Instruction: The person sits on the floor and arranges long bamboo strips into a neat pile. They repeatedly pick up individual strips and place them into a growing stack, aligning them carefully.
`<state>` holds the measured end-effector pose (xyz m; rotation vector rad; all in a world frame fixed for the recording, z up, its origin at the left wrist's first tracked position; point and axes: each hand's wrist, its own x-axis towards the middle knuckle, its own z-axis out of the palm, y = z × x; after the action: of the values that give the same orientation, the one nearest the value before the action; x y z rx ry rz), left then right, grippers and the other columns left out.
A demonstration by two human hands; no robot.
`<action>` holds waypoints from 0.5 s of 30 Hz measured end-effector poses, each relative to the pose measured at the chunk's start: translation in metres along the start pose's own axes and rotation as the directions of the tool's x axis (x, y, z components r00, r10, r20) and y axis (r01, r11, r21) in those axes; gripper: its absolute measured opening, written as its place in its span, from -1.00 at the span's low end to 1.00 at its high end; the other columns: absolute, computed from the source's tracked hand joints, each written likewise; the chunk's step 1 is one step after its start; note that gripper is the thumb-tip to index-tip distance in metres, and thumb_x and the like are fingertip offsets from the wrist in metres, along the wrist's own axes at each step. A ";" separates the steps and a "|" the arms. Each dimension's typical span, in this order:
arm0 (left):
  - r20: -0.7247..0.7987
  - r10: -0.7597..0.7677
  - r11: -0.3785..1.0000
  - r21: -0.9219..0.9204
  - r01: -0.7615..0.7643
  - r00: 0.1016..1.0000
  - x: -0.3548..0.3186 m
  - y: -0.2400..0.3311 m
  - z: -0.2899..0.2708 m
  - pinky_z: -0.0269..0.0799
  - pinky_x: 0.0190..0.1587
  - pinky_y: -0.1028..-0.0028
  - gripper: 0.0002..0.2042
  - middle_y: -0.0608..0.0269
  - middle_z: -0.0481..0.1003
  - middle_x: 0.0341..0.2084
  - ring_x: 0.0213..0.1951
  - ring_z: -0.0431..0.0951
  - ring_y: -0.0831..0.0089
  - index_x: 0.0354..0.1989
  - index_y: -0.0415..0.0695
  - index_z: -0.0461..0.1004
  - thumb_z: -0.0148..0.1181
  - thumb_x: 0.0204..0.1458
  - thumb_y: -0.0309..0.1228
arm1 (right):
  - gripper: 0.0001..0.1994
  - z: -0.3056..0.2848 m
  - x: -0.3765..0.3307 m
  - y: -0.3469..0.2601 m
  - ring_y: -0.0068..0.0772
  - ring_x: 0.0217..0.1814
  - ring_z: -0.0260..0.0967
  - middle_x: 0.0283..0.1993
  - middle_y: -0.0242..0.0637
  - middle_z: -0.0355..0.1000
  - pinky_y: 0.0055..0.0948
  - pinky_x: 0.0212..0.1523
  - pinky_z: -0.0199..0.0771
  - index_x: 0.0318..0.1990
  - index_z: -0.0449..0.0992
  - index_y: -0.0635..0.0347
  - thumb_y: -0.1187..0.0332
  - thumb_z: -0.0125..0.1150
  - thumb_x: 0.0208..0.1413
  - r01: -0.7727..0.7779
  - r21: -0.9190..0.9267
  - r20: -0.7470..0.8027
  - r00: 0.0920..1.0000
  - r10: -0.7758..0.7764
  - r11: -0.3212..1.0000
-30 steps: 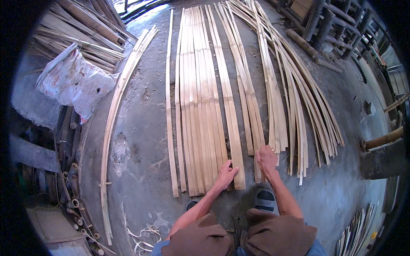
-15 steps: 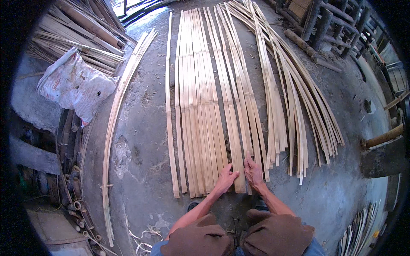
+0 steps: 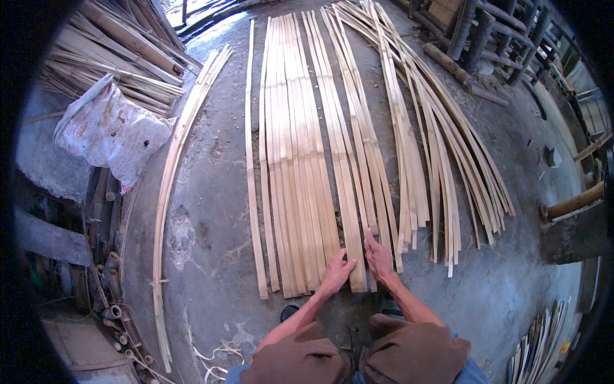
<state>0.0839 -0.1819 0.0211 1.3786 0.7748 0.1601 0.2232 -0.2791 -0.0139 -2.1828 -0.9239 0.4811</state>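
Long flat bamboo strips (image 3: 300, 192) lie side by side on the floor in front of me, running away from my feet. My left hand (image 3: 337, 272) is at their near ends, thumb and fingers closed at the left edge of a pair of strips (image 3: 356, 265) right of the main row. Across that pair, my right hand (image 3: 380, 259) closes on the neighbouring strip (image 3: 373, 281), its fingers pointing away from me. Both palms and the undersides of the strips are hidden. A single strip (image 3: 253, 192) lies apart at the left of the row.
Fanned bamboo strips (image 3: 460, 160) lie to the right, and a tied bundle (image 3: 167, 192) to the left. A white sack (image 3: 115, 131) sits against stacked bamboo at the upper left. Cut bamboo tubes (image 3: 112, 312) are at lower left; a wooden frame (image 3: 499, 38) stands upper right.
My hands remain at the same strips with only slight shifts. The right hand has eased a little, its fingers straighter along the strip. The whole view has shifted slightly.
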 end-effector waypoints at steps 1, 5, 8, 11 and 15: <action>0.001 0.011 0.999 0.045 -0.011 1.000 -0.001 0.002 0.001 0.51 -0.22 0.41 -0.65 0.10 0.57 -0.26 -0.26 0.58 0.44 0.09 -0.27 0.36 0.13 0.17 -0.41 | -0.54 0.001 0.001 0.004 0.29 -0.47 0.40 -0.54 0.18 0.37 0.10 -0.48 0.27 0.38 0.18 -0.08 0.16 -0.09 0.37 -0.007 -0.001 0.013 1.000 0.007 1.000; 0.031 0.004 0.995 0.095 -0.007 1.000 -0.005 0.013 0.005 0.53 -0.13 0.36 -0.64 0.03 0.56 -0.20 -0.21 0.60 0.36 0.09 -0.29 0.35 0.12 0.17 -0.39 | -0.54 0.005 0.006 0.014 0.31 -0.41 0.41 -0.51 0.20 0.39 0.09 -0.41 0.31 0.37 0.20 -0.03 0.12 -0.11 0.38 -0.039 0.120 0.015 0.999 0.037 0.992; 0.039 -0.026 0.998 0.056 0.024 0.999 -0.010 0.027 0.002 0.52 -0.13 0.35 -0.64 0.01 0.57 -0.21 -0.22 0.61 0.34 0.08 -0.29 0.34 0.12 0.16 -0.38 | -0.53 -0.001 0.004 -0.002 0.30 -0.39 0.43 -0.49 0.20 0.40 0.08 -0.39 0.33 0.38 0.21 -0.03 0.13 -0.11 0.38 -0.078 0.114 0.006 0.997 0.078 0.990; 0.052 -0.043 0.994 0.098 0.038 0.998 -0.004 0.018 -0.006 0.51 -0.17 0.36 -0.63 0.02 0.58 -0.26 -0.25 0.61 0.34 0.08 -0.28 0.34 0.14 0.14 -0.37 | -0.53 -0.013 0.001 -0.027 0.30 -0.35 0.45 -0.43 0.22 0.44 0.08 -0.36 0.35 0.39 0.20 0.01 0.14 -0.13 0.38 -0.139 0.142 -0.021 0.989 0.143 0.980; 0.057 -0.022 0.997 0.078 0.017 0.998 0.002 0.022 -0.003 0.49 -0.24 0.37 -0.63 0.04 0.59 -0.34 -0.31 0.61 0.37 0.06 -0.28 0.35 0.15 0.13 -0.36 | -0.53 -0.020 0.000 -0.030 -0.01 -0.48 0.40 -0.45 0.18 0.36 -0.15 -0.42 0.36 0.37 0.25 0.07 0.18 -0.06 0.37 -0.088 0.178 -0.102 0.989 0.107 0.980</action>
<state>0.0905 -0.1732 0.0410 1.4427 0.7523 0.0747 0.2199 -0.2737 0.0216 -2.0802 -0.6910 0.4635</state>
